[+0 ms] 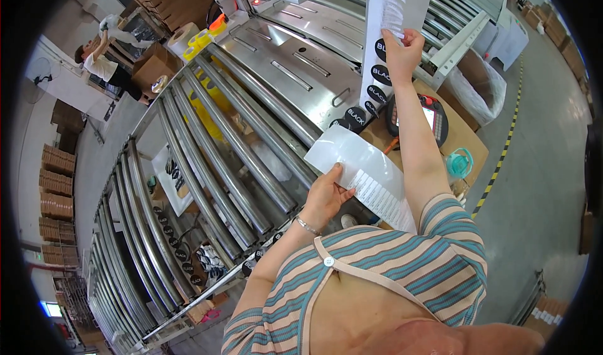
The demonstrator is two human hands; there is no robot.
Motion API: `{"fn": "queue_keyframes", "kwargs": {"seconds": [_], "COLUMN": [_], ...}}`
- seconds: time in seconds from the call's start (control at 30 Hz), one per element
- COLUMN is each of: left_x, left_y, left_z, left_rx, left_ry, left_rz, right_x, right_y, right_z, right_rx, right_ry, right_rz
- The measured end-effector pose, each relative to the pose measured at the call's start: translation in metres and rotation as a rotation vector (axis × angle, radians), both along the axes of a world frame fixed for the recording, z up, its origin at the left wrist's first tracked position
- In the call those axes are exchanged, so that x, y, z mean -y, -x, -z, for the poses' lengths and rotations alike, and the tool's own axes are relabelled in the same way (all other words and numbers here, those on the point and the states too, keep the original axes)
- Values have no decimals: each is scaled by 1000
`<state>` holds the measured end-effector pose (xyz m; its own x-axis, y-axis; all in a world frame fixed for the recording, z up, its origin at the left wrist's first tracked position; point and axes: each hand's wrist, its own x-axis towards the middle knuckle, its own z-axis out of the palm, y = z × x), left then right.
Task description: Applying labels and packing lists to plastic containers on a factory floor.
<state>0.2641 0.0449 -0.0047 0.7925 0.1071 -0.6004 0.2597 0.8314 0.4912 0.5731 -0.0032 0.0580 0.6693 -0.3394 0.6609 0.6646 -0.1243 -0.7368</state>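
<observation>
My left hand (326,195) pinches a glossy white label sheet (377,185) at its near left edge, thumb on top. Rows of small printed labels cover the sheet's lower part, and its upper part is bare backing. Farther off, my right hand (403,56) is raised against a tall white panel (411,3), fingers bent and fingertips together at the panel's face. Whatever those fingertips may hold is too small to make out. Beside them a column of white printed labels (392,9) runs up the panel. Round black stickers (380,74) line it below.
A steel roller conveyor (232,135) stretches along my left, joining a metal machine bed (301,66). A handheld controller (433,119) and a teal-lidded container (459,163) rest on a cardboard box (471,144). Yellow tape rolls (200,43) stand beyond the rollers. Another person (103,63) works at far left.
</observation>
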Motion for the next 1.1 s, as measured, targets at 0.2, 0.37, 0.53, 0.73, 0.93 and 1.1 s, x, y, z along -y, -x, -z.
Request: {"fn": "queue_keyframes", "kwargs": {"seconds": [0.2, 0.37, 0.53, 0.73, 0.93, 1.1], "left_x": [-4, 0, -1, -3, -2, 1], "left_y": [4, 2, 1, 2, 2, 5], "left_z": [-2, -4, -9, -3, -5, -7], "left_rx": [13, 20, 31, 57, 56, 42], "left_ry": [-12, -5, 16, 23, 13, 10], "left_rz": [-16, -11, -5, 13, 17, 9], "right_x": [20, 25, 16, 12, 9, 9], "right_y": [29, 26, -18, -11, -10, -3], "right_z": [-109, -221, -242, -257, -256, -256], "right_rx": [240, 126, 215, 250, 246, 103], "right_ry": [178, 555, 840, 1087, 1151, 1224], "right_rz": [-12, 10, 41, 48, 96, 122]}}
